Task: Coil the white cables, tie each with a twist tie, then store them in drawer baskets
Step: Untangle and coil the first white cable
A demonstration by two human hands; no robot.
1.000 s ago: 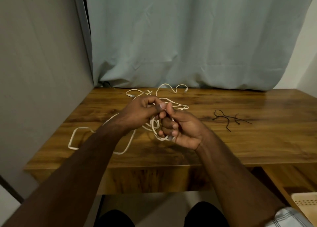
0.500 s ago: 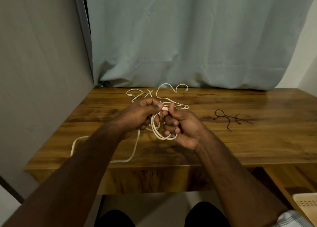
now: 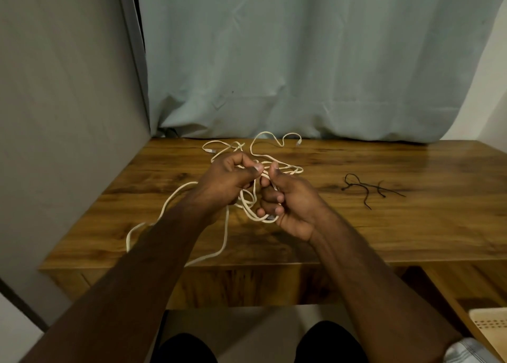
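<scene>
A cable is being coiled above the table, by the look of it; next, more slack must be drawn into the loops. The small coil is clamped in the right hand, fingers curled round it. A strand is pinched by the left hand, the tail trailing leftward. Ties lie well apart, untouched.

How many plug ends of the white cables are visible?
3: one grey plug far-left on the wooden table, one far-centre, one at the right hand's fingertips. More may be hidden.
</scene>
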